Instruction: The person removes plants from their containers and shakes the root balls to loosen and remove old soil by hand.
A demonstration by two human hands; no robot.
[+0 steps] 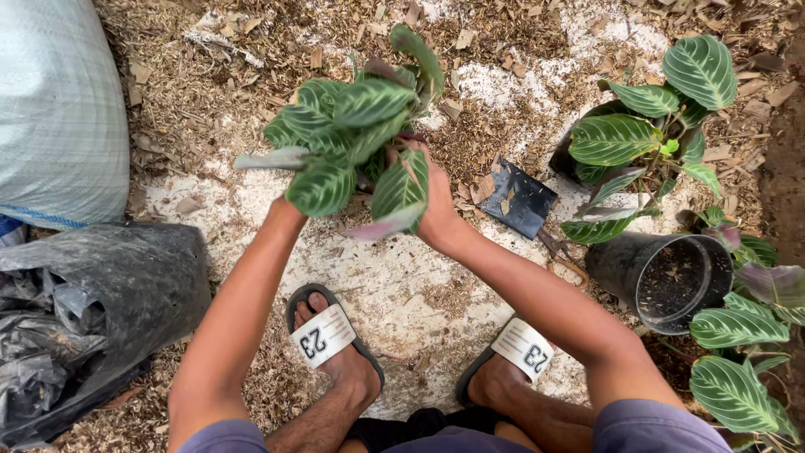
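While leaves hide the left hand (289, 205), the right hand (436, 214) clasps the striped plant (352, 134).

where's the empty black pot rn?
Head view, right side: the empty black pot lies tipped on its side on the mulch, just right of the person's right forearm, below the potted striped-leaf plant and right of a flat black plastic bag.

A: What do we log for clothing? Quick.

B: We've got short sleeves (646, 424), muted purple-grey, on both arms; forearms bare.

A: Footwear?

B: We see slide sandals: left sandal (325, 334) and right sandal (521, 348), dark soles, white straps with black printed digits. Toes bare.

A: Legs?

B: We see dark shorts (419, 429) at the bottom edge. No gloves, no jewellery.
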